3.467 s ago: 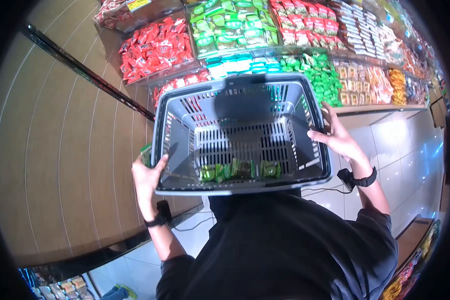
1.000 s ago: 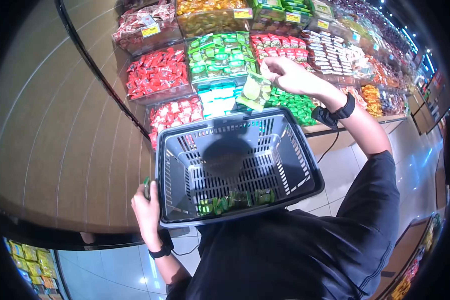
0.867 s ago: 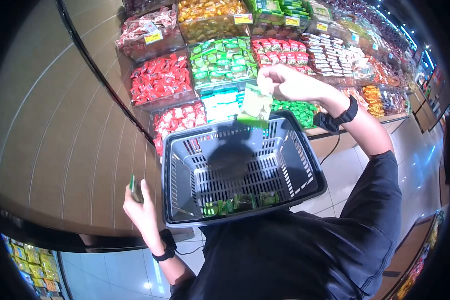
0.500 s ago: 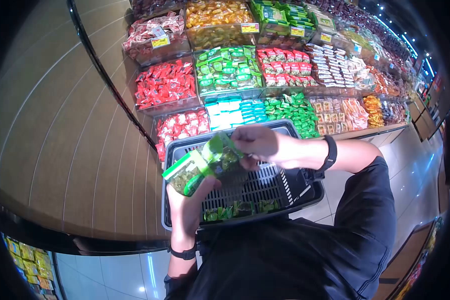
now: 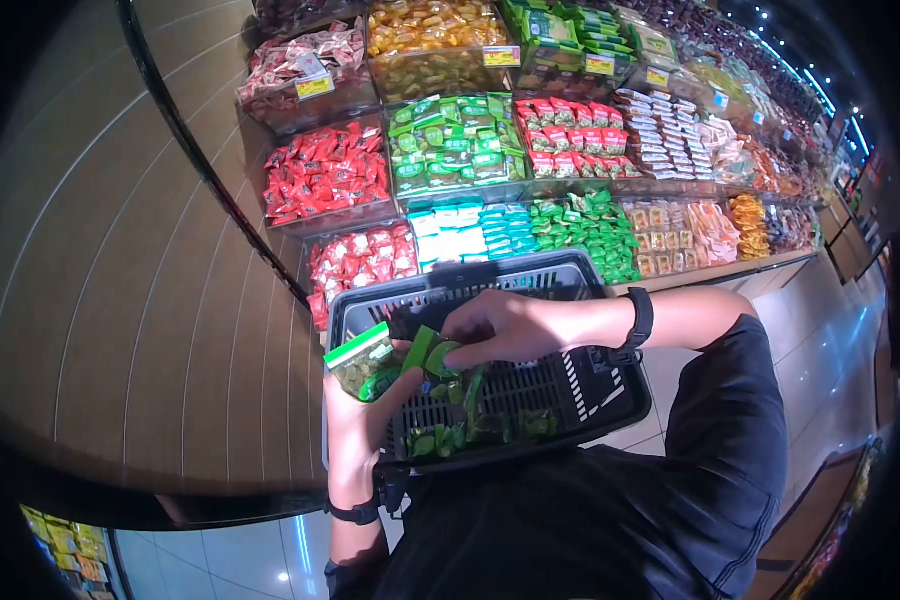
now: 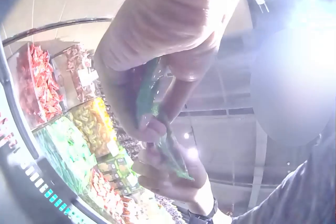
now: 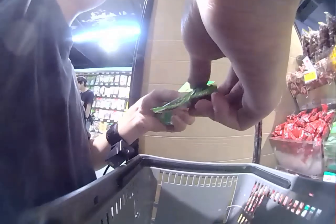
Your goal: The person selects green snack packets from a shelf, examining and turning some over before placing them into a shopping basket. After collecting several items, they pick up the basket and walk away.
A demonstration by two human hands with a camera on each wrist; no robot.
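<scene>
Over the left part of a grey shopping basket (image 5: pixel 642 405), my two hands meet with green snack packets. My left hand (image 5: pixel 362 425) grips a clear-and-green packet (image 5: pixel 362 368), its thumb toward the right hand. From the right, my right hand (image 5: pixel 505 325) pinches a second green packet (image 5: pixel 435 352) that overlaps the left hand's thumb in the head view. In the right wrist view, the right fingers and thumb (image 7: pixel 200 69) close on the packet (image 7: pixel 186 99) while the left hand (image 7: pixel 157 109) lies right behind it. Several similar packets (image 5: pixel 440 440) lie shaded along the basket's near side.
Beyond the basket rise tiered candy bins: red packets (image 5: pixel 328 172), green packets (image 5: pixel 457 145), blue packets (image 5: pixel 508 230) and loose green sweets (image 5: pixel 585 232). A brown panelled surface (image 5: pixel 170 330) with a dark edge strip stands left. Tiled floor (image 5: pixel 220 550) shows below.
My right hand has come down from before the bins with its packet to over the basket. My left hand has moved from the basket's left side to meet it, still gripping its packet.
</scene>
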